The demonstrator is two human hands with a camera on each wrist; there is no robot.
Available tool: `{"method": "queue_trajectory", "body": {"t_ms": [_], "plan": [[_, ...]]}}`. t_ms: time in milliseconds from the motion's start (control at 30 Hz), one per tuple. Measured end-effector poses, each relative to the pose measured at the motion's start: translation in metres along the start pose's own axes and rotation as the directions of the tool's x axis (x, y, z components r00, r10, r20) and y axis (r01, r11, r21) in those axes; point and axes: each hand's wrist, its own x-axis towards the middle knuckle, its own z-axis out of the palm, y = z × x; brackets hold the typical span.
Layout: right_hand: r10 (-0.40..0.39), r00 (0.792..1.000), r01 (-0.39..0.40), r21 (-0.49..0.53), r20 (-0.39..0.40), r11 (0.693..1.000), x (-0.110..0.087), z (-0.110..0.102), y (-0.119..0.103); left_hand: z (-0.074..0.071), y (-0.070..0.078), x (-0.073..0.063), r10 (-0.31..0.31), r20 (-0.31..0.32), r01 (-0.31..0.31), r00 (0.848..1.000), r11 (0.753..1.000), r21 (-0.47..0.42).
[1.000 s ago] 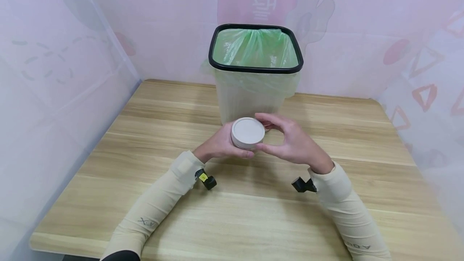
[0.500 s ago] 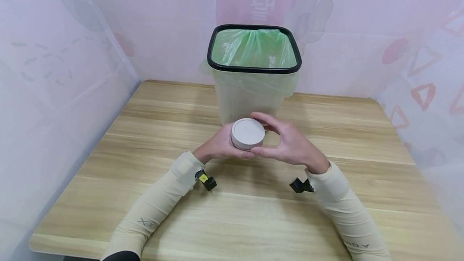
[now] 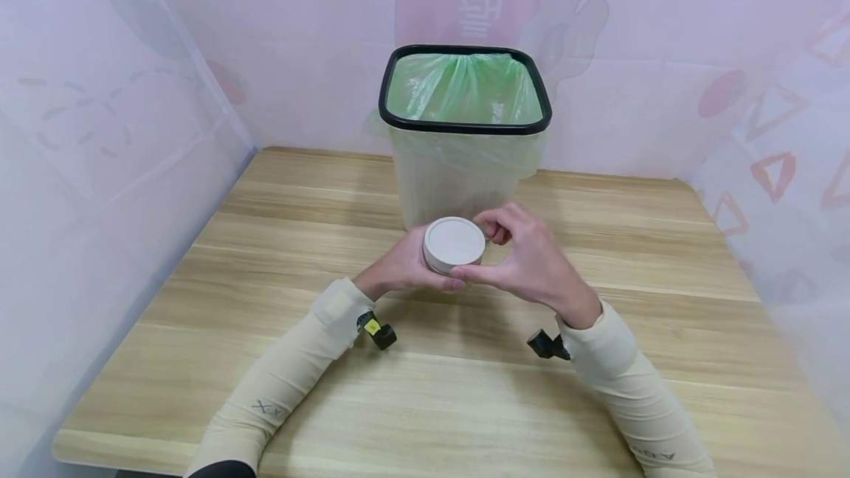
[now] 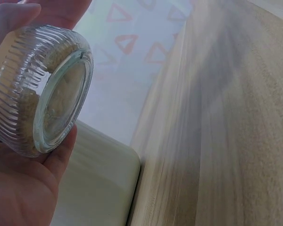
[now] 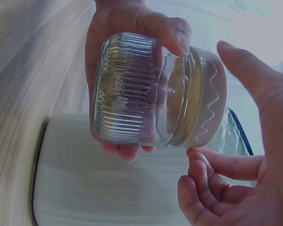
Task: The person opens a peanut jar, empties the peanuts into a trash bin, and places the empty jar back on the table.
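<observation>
A ribbed clear glass jar (image 5: 127, 94) with a white lid (image 3: 454, 240) is held off the table, roughly upright. My left hand (image 3: 406, 262) grips the jar's body from the left, thumb along its front. Through the glass in the left wrist view, something tan and grainy (image 4: 28, 110) shows. At the lid's right side is my right hand (image 3: 534, 264). Its thumb lies at the lid's near edge and its curled forefinger at the far right edge, pinching the rim lightly. The other right fingers fold inward below the lid, as the right wrist view shows.
Behind the hands stands a pale bin (image 3: 458, 179) with a black rim (image 3: 465, 127) and a green plastic liner (image 3: 471, 87). It rests on the wood-grain table (image 3: 438, 404). Printed cloth walls (image 3: 319, 43) enclose the back and sides.
My right thumb has slid left along the lid's front edge. The right fingers first reached further left over the back, then drew back and curled. My left hand and the jar stay put.
</observation>
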Motion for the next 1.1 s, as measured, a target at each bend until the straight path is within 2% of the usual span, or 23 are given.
{"method": "queue_trajectory", "body": {"t_ms": [267,500,867,1100], "plan": [[0.004,1.0,-0.004,0.006,0.025,1.0,0.0,0.0,0.001,0.001,0.0,0.0,0.007,0.005,-0.007,1.0,1.0,-0.004],[-0.004,0.999,0.0,0.084,0.049,0.996,0.002,-0.002,0.004,0.0,0.0,0.0,0.007,0.007,-0.007,1.0,1.0,-0.022],[-0.029,0.99,0.003,0.182,0.138,0.983,0.003,-0.012,0.009,0.0,-0.001,0.001,0.011,0.005,-0.011,1.0,1.0,-0.024],[-0.06,0.985,0.027,0.204,0.16,0.979,0.003,-0.013,0.01,0.001,0.0,0.0,0.007,0.017,-0.007,1.0,0.999,-0.038]]}}
